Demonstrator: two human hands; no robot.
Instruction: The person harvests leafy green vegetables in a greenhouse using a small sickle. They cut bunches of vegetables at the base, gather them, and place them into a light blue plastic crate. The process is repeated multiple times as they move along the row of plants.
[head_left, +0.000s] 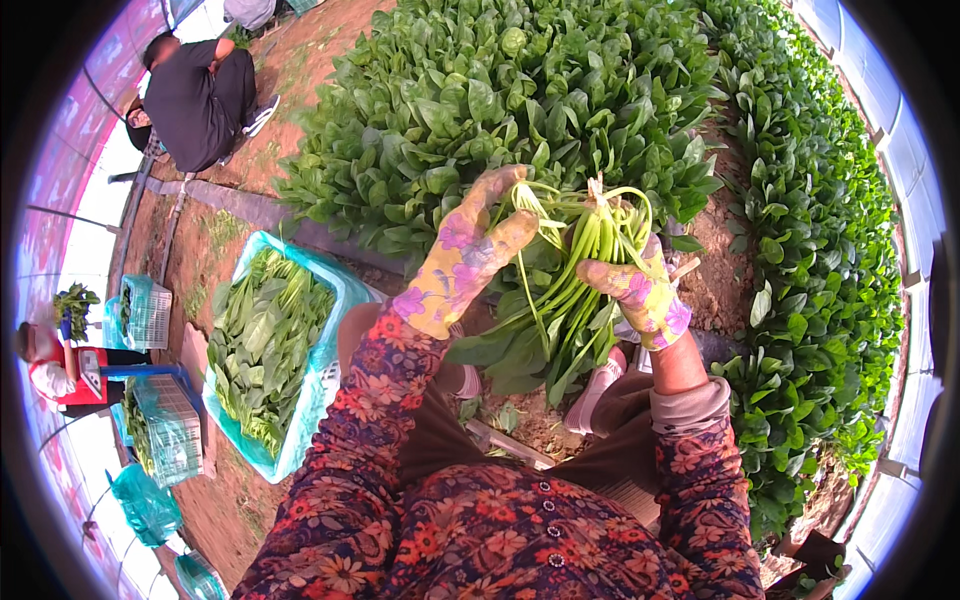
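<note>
My right hand (637, 289), in a yellow glove with purple flowers, grips a bunch of leafy greens (600, 247) that look like spinach. Its pale cut root end points up and away from me, and the leaves hang down towards my lap. A short light-coloured stick-like end (685, 270) juts out beside that hand; the rest is hidden. On the bunch's left side is my left hand (480, 244), gloved alike, with thumb and fingers apart around some thin loose stems (534, 199). Whether it pinches them is unclear.
A teal-lined crate (330, 277) full of greens stands left of my knee. Dense leafy rows (525, 90) grow ahead and at right (810, 225). Further left are more crates (172, 427), a standing person (56, 367) holding greens by a scale, and a crouching person (195, 97).
</note>
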